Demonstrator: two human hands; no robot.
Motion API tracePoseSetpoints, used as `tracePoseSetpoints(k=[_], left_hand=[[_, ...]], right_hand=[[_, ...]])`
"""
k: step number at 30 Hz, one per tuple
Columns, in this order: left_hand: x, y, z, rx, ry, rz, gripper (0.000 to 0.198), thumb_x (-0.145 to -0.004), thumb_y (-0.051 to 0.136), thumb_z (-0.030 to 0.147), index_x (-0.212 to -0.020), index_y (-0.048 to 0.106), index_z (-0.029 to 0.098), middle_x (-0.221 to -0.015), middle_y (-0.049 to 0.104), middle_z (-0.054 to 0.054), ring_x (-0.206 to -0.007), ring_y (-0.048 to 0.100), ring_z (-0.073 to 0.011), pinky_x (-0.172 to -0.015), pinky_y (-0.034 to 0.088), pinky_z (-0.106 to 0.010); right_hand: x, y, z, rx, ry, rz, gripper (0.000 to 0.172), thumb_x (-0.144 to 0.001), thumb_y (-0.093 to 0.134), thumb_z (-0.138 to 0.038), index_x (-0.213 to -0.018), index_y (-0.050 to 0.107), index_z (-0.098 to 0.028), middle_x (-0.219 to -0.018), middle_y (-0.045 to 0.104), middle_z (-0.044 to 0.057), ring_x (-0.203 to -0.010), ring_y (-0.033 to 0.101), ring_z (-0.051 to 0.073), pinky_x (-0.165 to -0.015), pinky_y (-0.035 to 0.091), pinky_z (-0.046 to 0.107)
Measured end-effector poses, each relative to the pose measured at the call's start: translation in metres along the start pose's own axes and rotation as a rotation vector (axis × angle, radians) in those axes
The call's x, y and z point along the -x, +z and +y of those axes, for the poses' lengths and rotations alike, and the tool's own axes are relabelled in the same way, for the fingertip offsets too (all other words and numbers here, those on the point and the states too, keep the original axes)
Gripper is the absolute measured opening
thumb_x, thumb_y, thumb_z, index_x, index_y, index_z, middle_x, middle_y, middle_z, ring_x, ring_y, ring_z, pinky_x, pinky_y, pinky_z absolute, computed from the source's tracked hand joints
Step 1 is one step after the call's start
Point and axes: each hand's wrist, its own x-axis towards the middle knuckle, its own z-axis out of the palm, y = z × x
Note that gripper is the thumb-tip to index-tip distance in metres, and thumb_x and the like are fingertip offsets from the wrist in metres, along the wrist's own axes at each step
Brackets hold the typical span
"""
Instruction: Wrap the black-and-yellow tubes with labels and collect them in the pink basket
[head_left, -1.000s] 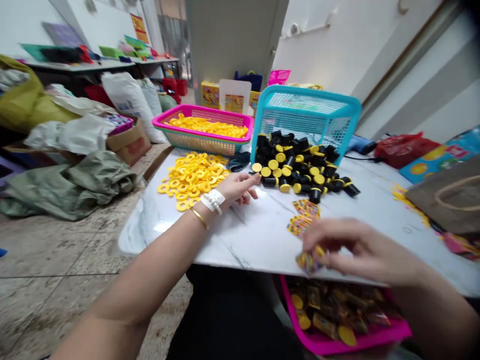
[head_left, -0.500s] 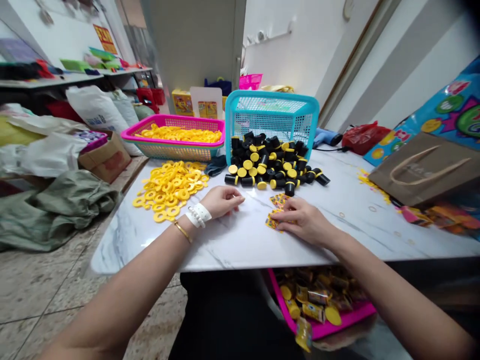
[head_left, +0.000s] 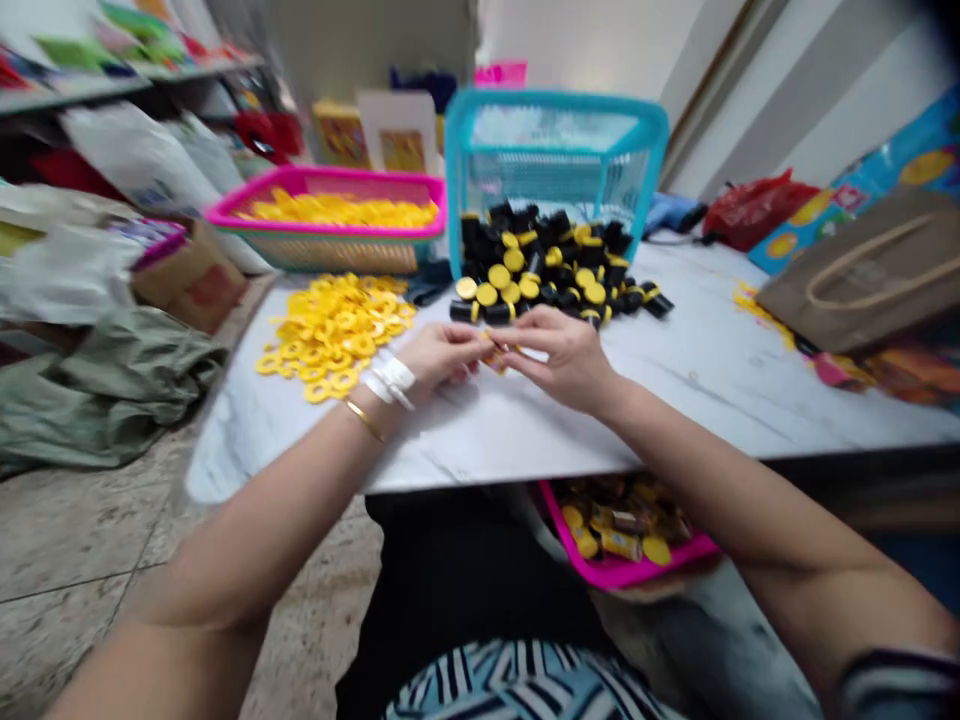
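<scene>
My left hand [head_left: 442,358], with a white band and a gold bangle at the wrist, is closed at the fingertips on the edge of small printed labels [head_left: 493,358]. From the other side my right hand [head_left: 566,362] pinches the same labels, so the fingertips of both almost meet. The labels are orange-yellow and blurred; how many there are I cannot tell. Just beyond the hands lies a heap of black cylinders with yellow caps [head_left: 514,262], spilling from a tipped turquoise basket [head_left: 454,190]. Left of my left hand is a pile of yellow rings [head_left: 341,335].
A pink basket [head_left: 217,213] of yellow pieces stands at the back left. On the right are a brown paper bag [head_left: 862,270] and a red plastic bag [head_left: 757,208]. Below the front edge of the marbled table [head_left: 720,390] sits a pink tray [head_left: 615,578] of filled yellow-capped containers.
My right hand has lifted the labels off the table and brought them left to my left hand, which now grips them too. The view has tilted downward.
</scene>
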Motion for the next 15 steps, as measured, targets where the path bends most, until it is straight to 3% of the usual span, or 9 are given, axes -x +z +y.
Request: tracePoseSetpoints(k=[3,7,9,12,15], left_hand=[[-0.006,-0.002,-0.004,-0.077,-0.029,0.126,0.024,-0.075,0.076,0.034,-0.075,0.068,0.011,-0.051,0.048,0.004,-0.045,0.04,-0.0036,-0.047,0.026,-0.017],[-0.011,0.005,-0.004,-0.232,0.012,0.193,0.033,-0.094,0.043,0.026,-0.077,0.062,0.004,-0.059,0.049,0.003,-0.056,0.05,0.0003,-0.065,0.03,-0.018],[-0.012,0.008,-0.004,-0.235,0.058,0.19,0.031,-0.094,0.043,0.027,-0.078,0.058,0.005,-0.063,0.051,0.003,-0.057,0.05,0.0012,-0.066,0.031,-0.019],[-0.016,0.005,-0.007,-0.25,0.157,0.245,0.025,-0.092,0.052,0.031,-0.079,0.054,0.009,-0.066,0.052,0.003,-0.054,0.049,0.0008,-0.062,0.035,-0.019],[-0.021,-0.001,-0.01,-0.334,0.268,0.325,0.029,-0.093,0.054,0.043,-0.082,0.055,0.016,-0.065,0.049,0.002,-0.05,0.044,-0.005,-0.047,0.032,-0.018]], right_hand=[[0.036,-0.022,-0.017,0.044,0.192,0.137,0.02,-0.09,0.064,-0.036,-0.106,0.076,-0.03,-0.096,0.071,0.004,-0.088,0.067,0.02,-0.08,0.056,0.035],[0.107,-0.071,-0.022,0.103,0.421,0.204,0.015,-0.089,0.067,-0.035,-0.097,0.078,-0.029,-0.076,0.072,0.003,-0.064,0.066,0.018,-0.064,0.056,0.034],[0.14,-0.09,-0.022,0.101,0.543,0.27,0.013,-0.088,0.069,-0.034,-0.095,0.078,-0.028,-0.069,0.071,0.002,-0.057,0.064,0.016,-0.057,0.054,0.032],[0.183,-0.105,-0.026,0.038,0.742,0.432,0.014,-0.087,0.07,-0.033,-0.094,0.078,-0.025,-0.063,0.068,0.001,-0.053,0.061,0.014,-0.052,0.051,0.028],[0.22,-0.11,-0.035,-0.043,0.898,0.445,0.014,-0.083,0.073,-0.033,-0.091,0.079,-0.022,-0.06,0.068,0.0,-0.051,0.06,0.012,-0.05,0.05,0.026]])
